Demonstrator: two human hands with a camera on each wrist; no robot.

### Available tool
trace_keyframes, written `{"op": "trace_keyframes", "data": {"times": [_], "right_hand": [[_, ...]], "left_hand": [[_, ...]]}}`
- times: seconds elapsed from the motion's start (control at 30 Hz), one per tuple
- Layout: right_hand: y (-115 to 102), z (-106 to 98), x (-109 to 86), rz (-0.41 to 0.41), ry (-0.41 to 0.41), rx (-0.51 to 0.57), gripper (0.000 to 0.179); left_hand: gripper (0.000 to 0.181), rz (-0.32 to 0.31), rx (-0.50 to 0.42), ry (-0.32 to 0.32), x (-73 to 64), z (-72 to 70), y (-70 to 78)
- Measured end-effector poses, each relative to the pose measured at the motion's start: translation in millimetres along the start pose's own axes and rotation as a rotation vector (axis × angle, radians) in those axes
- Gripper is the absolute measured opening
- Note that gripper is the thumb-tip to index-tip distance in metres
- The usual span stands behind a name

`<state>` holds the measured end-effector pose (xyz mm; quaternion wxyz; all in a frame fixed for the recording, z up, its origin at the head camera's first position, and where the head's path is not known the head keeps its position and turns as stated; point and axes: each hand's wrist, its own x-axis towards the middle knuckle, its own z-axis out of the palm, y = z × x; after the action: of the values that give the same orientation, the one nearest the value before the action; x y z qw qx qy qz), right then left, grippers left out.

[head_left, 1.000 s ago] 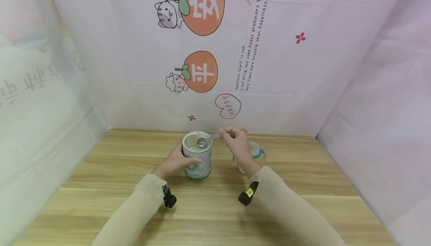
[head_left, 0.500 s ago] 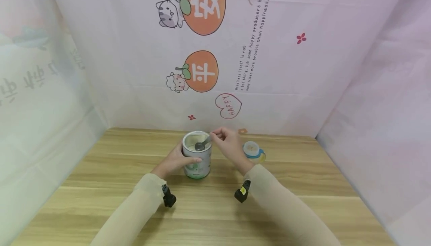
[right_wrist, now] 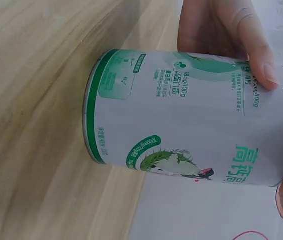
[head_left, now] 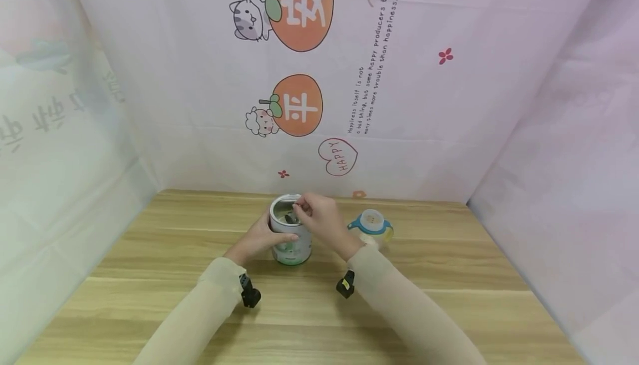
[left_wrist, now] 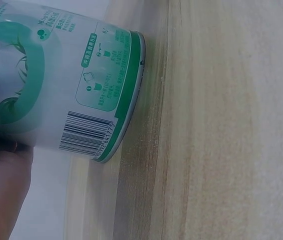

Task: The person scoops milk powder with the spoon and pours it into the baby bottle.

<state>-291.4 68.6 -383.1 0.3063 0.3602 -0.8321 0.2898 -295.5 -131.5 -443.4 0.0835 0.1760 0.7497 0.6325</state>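
On one wood-grain desk (head_left: 309, 320) I see one open white-and-green powder tin (head_left: 293, 247), upright, and near it one lidded, blue-collared cup (head_left: 371, 225). Of two hands, the left hand (head_left: 259, 238) grips the tin's side; the right hand (head_left: 321, 219) pinches one measuring spoon (head_left: 291, 218) inside the tin's mouth.

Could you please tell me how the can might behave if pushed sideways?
The can would probably hold its shape, as its sides look undented. Being taller than wide, it might tip if pushed near its open top, though the left hand gripping it should steady it.
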Motion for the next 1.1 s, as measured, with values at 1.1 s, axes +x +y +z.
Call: {"op": "trace_keyframes", "data": {"times": [1.1], "right_hand": [[-31,-15,42.2,0.017,-0.63,-0.177,0.009]], "left_hand": [[0.091,0.015,-0.018,-0.035,-3.7,-1.3,3.5]]}}
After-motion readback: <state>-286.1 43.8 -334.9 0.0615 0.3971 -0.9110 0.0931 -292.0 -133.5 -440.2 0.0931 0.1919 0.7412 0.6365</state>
